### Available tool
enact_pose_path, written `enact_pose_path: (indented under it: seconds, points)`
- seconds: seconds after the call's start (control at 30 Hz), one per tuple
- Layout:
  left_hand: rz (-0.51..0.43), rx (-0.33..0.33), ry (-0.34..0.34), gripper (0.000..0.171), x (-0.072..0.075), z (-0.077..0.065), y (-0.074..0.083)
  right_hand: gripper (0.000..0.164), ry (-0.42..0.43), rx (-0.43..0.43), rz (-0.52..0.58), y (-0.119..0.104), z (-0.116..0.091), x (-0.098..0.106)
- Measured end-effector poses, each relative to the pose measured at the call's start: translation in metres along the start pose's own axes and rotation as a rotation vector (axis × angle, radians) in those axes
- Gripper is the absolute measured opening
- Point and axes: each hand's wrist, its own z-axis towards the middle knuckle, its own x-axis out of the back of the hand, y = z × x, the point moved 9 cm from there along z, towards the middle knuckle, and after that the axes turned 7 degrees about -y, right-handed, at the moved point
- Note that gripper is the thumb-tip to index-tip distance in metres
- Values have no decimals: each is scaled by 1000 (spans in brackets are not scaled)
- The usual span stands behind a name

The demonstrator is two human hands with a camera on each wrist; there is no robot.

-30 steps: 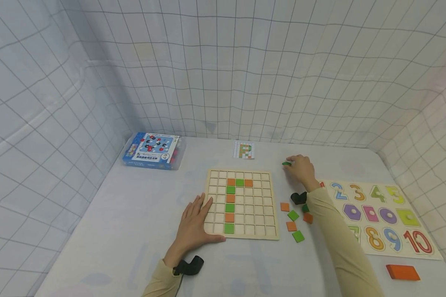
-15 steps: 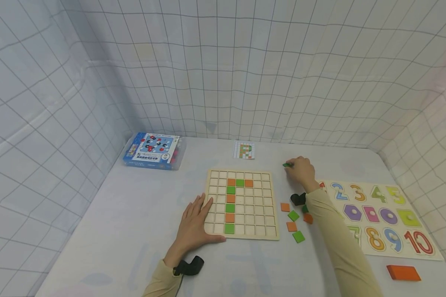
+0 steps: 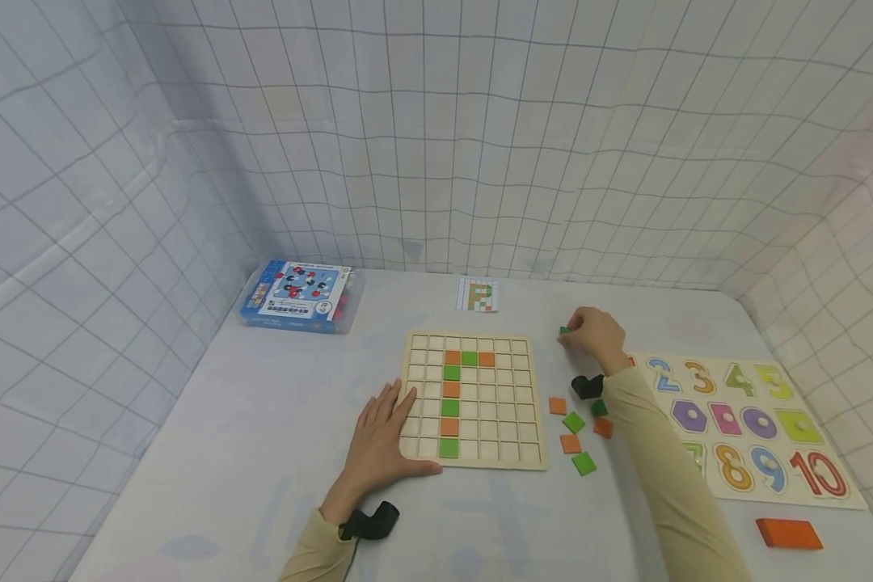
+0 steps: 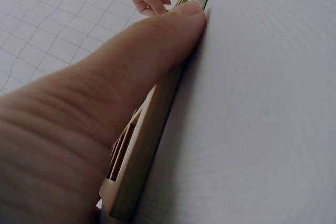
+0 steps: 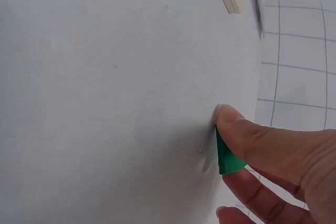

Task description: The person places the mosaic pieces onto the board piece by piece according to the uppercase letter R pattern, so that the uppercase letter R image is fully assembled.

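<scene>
My right hand (image 3: pixel 595 333) pinches a small green tile (image 5: pixel 227 156) between thumb and fingers, just above or at the white table right of the board. In the right wrist view the tile stands on edge and one side looks curved; the fingers cover part of it. My left hand (image 3: pixel 383 440) lies with fingers spread at the lower left corner of a wooden grid board (image 3: pixel 541 453), its thumb (image 4: pixel 173 30) along the front edge. Orange and green square tiles, such as a green tile (image 3: pixel 449 448), form a column and a short top row in the grid.
Several loose tiles (image 3: pixel 573 422) lie right of the board. A small pattern card (image 3: pixel 478 294) lies behind it. At the right are a number puzzle board (image 3: pixel 760 493) and an orange block (image 3: pixel 789 533). A blue box (image 3: pixel 301 296) sits at the back left.
The right hand has shifted slightly right and toward the front, and the green tile in its fingers has turned. My left hand and the board have stayed put.
</scene>
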Motion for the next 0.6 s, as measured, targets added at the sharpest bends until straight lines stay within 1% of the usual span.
enact_pose_path:
  seconds: [0.1,0.27,0.33,0.47,0.6]
  points:
    - [-1,2,-1,118,1,0,1,27,21,23,25,-1,-3,2]
    - [-7,-1,5,119,1,0,0,24,61,74,76,-6,-12,-2]
    - [-6,-5,8,119,1,-1,0,24,72,117,112,-11,-16,-6]
    - [-7,-5,8,119,1,0,0,24,82,232,188,-29,-25,-12]
    - [-18,8,-7,120,0,1,-1,22,69,320,219,-50,-33,-20]
